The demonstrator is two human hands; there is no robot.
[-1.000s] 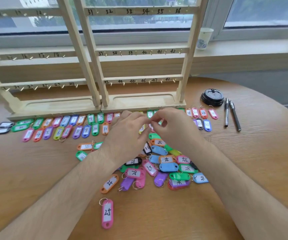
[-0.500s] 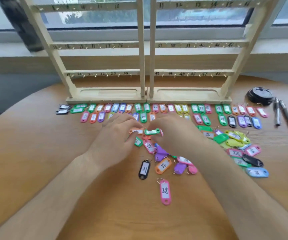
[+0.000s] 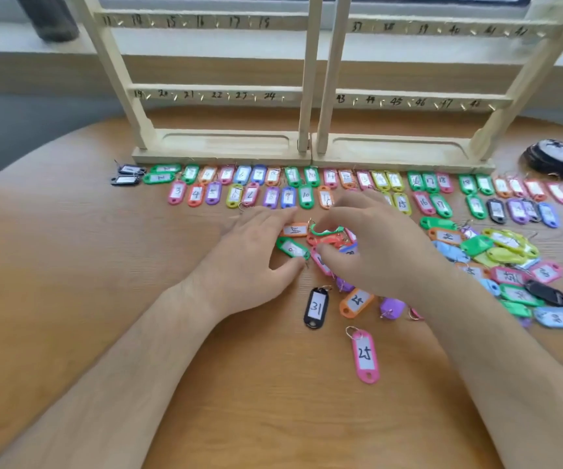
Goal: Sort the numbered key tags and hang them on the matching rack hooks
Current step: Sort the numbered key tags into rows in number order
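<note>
While the wooden key rack [image 3: 222,143] stands at the far side of the round table [image 3: 70,299], with no tag on any hook in view, both hands work just in front of the sorted rows of key tags [image 3: 306,195] laid along its base. The left hand [image 3: 249,262] lies low with its fingers nearly straight. Its fingertips rest on an orange tag [image 3: 294,229] whose long axis runs left to right, and its thumb touches a flat green tag [image 3: 292,248] slanting toward the near right. Just right of these, an edge-on green tag [image 3: 327,230] and a red tag [image 3: 326,241] sit between the curled fingers and thumb of the right hand [image 3: 378,252], which seems to pinch them. The right hand therefore looks nearer the next tag to place. Farther right lies the unsorted pile [image 3: 507,245].
</note>
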